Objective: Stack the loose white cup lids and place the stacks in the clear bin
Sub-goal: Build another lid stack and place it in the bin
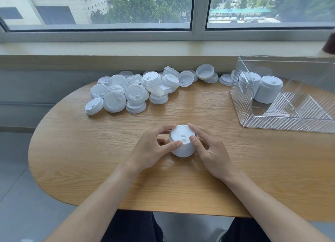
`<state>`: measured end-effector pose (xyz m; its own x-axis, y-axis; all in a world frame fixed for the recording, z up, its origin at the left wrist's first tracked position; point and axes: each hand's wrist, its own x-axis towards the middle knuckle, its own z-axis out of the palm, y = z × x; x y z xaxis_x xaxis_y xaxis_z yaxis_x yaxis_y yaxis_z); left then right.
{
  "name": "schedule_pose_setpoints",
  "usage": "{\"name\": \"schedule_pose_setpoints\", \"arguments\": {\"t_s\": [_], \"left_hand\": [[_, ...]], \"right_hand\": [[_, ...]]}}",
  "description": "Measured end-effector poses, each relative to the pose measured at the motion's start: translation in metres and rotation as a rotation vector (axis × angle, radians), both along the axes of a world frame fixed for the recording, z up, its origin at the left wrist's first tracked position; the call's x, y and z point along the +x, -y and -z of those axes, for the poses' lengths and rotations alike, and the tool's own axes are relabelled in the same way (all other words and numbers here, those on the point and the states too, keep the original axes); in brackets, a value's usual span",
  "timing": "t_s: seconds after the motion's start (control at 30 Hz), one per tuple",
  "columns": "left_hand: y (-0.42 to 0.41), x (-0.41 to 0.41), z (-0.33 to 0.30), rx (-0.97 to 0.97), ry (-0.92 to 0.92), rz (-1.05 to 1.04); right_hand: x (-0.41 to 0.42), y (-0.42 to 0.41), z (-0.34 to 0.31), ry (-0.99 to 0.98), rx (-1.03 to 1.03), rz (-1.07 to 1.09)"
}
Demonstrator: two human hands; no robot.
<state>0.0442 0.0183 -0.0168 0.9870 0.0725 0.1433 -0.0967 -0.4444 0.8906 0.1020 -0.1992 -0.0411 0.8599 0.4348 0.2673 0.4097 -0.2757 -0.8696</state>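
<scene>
Under the window (pixel 108 8), which shows trees and buildings outside, a pale sill runs the full width, and my wooden table (pixel 181 183) with its rounded left end is pushed up against the wall below it. At the far right of the table sits the clear bin (pixel 282 122), ribbed and open on top, with two stacks (pixel 268 89) of white lids already standing upright in its far left corner. Along the far side, from the left toward the middle, the loose lids (pixel 137 91) lie in a jumbled heap, some face up, some tilted or flipped, several resting on each other. Nothing lies between me and that heap except what I am holding. Near the table's middle stands a short stack (pixel 182 142), upright on the wood. My left hand (pixel 152 151) and right hand (pixel 210 151) close around it from either side, fingers curled on the rim and thumbs pressing on the top lid.
</scene>
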Motion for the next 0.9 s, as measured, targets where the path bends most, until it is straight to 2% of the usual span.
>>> {"name": "schedule_pose_setpoints", "arguments": {"t_s": [0.33,0.7,0.8,0.9], "left_hand": [[0.001,0.002,-0.001,0.013,-0.04,0.001],[0.012,-0.013,0.013,-0.017,0.058,-0.068],[0.006,-0.007,0.015,-0.067,0.05,-0.152],[-0.01,0.007,0.019,0.02,0.07,-0.287]], "right_hand": [[0.002,-0.003,0.002,0.035,-0.006,0.034],[0.003,-0.002,0.0,-0.109,0.115,0.042],[0.015,-0.002,-0.001,-0.111,0.09,0.138],[0.034,-0.006,-0.001,-0.094,0.021,0.193]]}}
